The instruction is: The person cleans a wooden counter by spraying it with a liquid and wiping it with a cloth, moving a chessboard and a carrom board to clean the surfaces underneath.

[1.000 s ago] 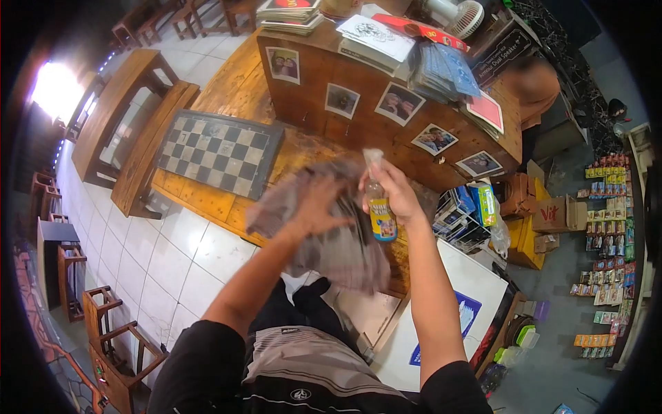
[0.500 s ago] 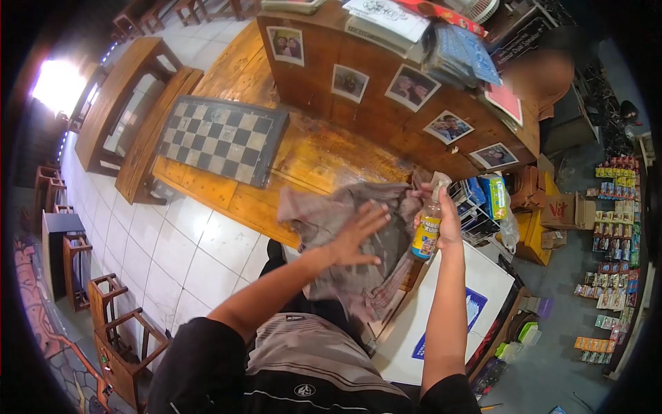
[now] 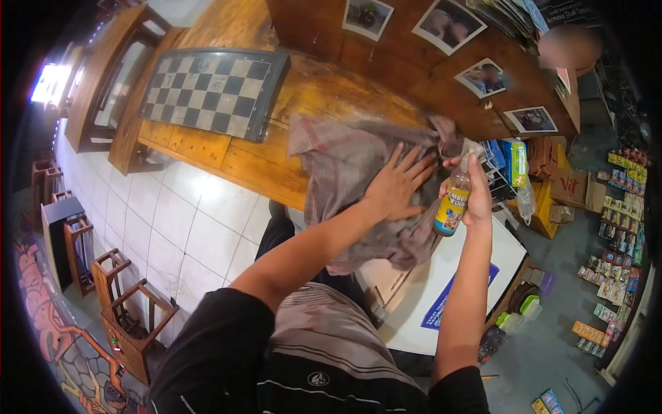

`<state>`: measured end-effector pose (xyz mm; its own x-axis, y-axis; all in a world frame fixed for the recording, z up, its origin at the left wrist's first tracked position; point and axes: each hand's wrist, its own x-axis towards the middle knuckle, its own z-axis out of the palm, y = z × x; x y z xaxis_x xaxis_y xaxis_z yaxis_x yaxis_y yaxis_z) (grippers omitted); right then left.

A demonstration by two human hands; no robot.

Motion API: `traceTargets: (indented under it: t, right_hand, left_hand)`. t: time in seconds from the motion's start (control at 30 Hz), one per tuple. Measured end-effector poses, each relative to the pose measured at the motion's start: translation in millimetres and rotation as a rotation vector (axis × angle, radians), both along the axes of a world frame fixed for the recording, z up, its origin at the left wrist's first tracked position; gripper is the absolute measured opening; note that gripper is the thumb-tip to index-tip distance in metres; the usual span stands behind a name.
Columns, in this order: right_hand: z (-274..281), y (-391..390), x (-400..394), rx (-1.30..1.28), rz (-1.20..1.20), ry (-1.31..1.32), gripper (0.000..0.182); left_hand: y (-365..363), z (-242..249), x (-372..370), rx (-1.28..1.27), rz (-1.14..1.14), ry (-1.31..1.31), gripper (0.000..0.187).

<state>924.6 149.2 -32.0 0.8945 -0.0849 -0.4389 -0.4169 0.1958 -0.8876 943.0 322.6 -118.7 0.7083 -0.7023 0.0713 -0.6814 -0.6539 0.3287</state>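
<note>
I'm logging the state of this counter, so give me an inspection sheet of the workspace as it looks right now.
Surface: wooden table, glossy near the cloth.
Job's things: grey checked cloth spread over the table edge; spray bottle with yellow label, upright.
Clutter: chessboard lying flat on the table.
Hands: left hand pressed flat on the cloth; right hand gripping the spray bottle.
Cables: nothing seen.
Surroundings: photos on the wooden counter front, wooden chairs, white tiled floor, packaged goods.

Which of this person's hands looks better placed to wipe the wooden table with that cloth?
Probably the left hand: it lies flat on the cloth over the table, while the right hand holds a spray bottle.
</note>
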Motion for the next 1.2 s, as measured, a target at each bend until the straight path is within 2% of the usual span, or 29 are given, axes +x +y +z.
traceTargets:
  t: [0.07, 0.13, 0.2, 0.27, 0.33, 0.37, 0.4, 0.47, 0.5, 0.53, 0.6, 0.63, 0.7, 0.8, 0.83, 0.9, 0.93, 1.0, 1.07, 1.13, 1.2]
  right_hand:
    - [8.6, 8.2, 2.4, 0.151, -0.118, -0.022, 0.042]
    - [5.7, 1.2, -2.8, 0.157, -0.121, -0.027, 0.041]
    - [2.6, -11.3, -13.0, 0.053, -0.121, -0.046, 0.044]
    - [9.0, -19.6, -24.8, 0.015, -0.171, -0.056, 0.045]
    - [9.4, -27.2, -32.8, 0.169, -0.247, -0.116, 0.045]
    - [11.1, -28.7, -36.2, 0.165, -0.246, -0.106, 0.045]
    - [12.6, -24.9, -36.7, 0.160, -0.252, -0.113, 0.045]
    - [8.0, -13.9, -42.5, 0.107, -0.243, -0.090, 0.043]
    - [-2.6, -15.3, -45.7, 0.035, -0.161, -0.098, 0.044]
    - [-16.2, -14.6, -52.1, 0.032, -0.195, -0.066, 0.045]
    - [-24.4, -5.4, -54.3, 0.084, -0.246, -0.077, 0.046]
    - [-26.0, -1.5, -57.0, 0.093, -0.247, -0.072, 0.046]
    - [-27.7, 7.1, -57.8, 0.236, -0.360, -0.119, 0.044]
    - [-20.6, 11.0, -56.8, 0.251, -0.295, -0.181, 0.061]
    - [-16.9, 12.6, -54.2, 0.227, -0.288, -0.175, 0.068]
    - [-13.5, 20.2, -43.6, 0.222, -0.237, -0.187, 0.068]
    - [-11.6, 25.2, -37.1, 0.212, -0.203, -0.189, 0.067]
    - [-8.6, 44.7, -19.3, 0.271, -0.145, -0.204, 0.059]
    - [-16.4, 54.8, -3.7, 0.252, 0.029, -0.167, 0.046]
    - [-12.3, 80.8, 14.6, 0.288, 0.085, -0.157, 0.036]
    - [-7.3, 109.5, 31.8, 0.294, 0.155, -0.170, 0.037]
  left_hand:
    - [16.7, -12.6, -2.8, -0.315, -0.121, 0.082, 0.093]
    - [15.9, -5.1, 13.1, -0.318, -0.096, 0.116, 0.093]
    - [2.1, 8.3, 29.9, -0.025, 0.087, 0.160, 0.089]
    - [-26.2, 19.6, 32.2, 0.054, 0.135, 0.098, 0.086]
    - [-56.1, 22.6, 20.3, 0.167, 0.048, 0.116, 0.086]
    - [-67.0, 21.6, 12.9, 0.238, -0.136, 0.068, 0.085]
    - [-70.8, 6.2, 8.9, 0.232, -0.142, 0.061, 0.085]
    - [-74.4, -24.9, -0.1, -0.326, -0.258, 0.217, 0.086]
    - [-55.5, -2.1, 11.6, -0.217, -0.336, 0.258, 0.088]
    - [-41.5, -10.9, 20.3, -0.203, -0.367, 0.273, 0.088]
    - [-20.0, -28.8, 34.2, -0.409, -0.273, 0.258, 0.087]
    - [-15.7, -19.2, 42.7, -0.400, -0.272, 0.263, 0.087]
    - [-5.1, -0.2, 62.1, -0.097, -0.047, 0.091, 0.087]
    - [-18.3, -5.0, 30.1, -0.030, 0.096, -0.020, 0.089]
    - [-12.2, 0.7, 14.6, 0.066, -0.021, -0.003, 0.091]
    - [12.2, 1.5, -11.2, -0.073, -0.187, 0.002, 0.092]
    - [28.8, -3.3, -15.9, -0.069, -0.173, -0.010, 0.092]
    - [69.3, -13.1, -17.5, -0.420, -0.151, 0.452, 0.085]
    - [112.1, -8.6, -12.5, -0.383, -0.092, 0.345, 0.079]
    - [148.0, -11.2, -14.6, -0.340, -0.021, 0.238, 0.073]
    - [179.1, -27.4, -25.3, -0.500, 0.029, 0.474, 0.066]
